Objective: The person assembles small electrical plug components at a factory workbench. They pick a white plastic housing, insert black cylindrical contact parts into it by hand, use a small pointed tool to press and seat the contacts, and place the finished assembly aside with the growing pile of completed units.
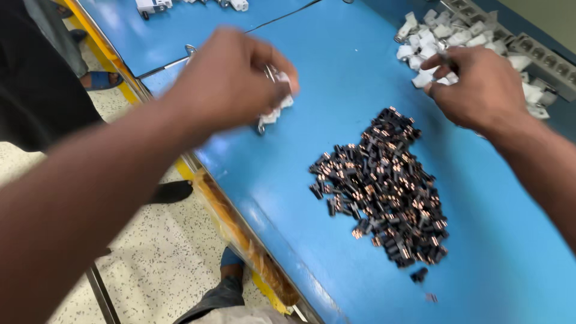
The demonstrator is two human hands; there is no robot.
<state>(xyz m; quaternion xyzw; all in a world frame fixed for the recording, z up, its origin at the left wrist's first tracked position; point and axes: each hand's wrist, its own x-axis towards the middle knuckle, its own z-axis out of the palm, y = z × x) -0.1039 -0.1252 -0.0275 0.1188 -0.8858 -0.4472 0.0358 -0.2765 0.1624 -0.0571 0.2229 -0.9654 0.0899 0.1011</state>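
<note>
Gripping a short row of small white plastic parts (277, 107) threaded on a thin metal rod, the person's left hand (231, 81) hovers above the blue table (336, 78), its fingers curled tight around the row, which sticks out below the knuckles; motion blur hides how many pieces it carries. That row sits up and to the left of the heap of small black and copper parts (384, 186), well apart from it. The right hand (480, 84) is up and to the right of the same heap, resting at the near edge of a pile of loose white plastic parts (447, 36), fingertips pinched together among them; whether a piece is caught between them cannot be told. Beyond that white pile, farther from the dark heap, lies a grey slotted strip (543, 57). A few stray black pieces (419, 275) lie just below the heap. Left of the heap, past the table's yellow-lined edge (240, 237), is speckled floor (150, 264), where another person's sandalled foot (102, 80) stands.
</note>
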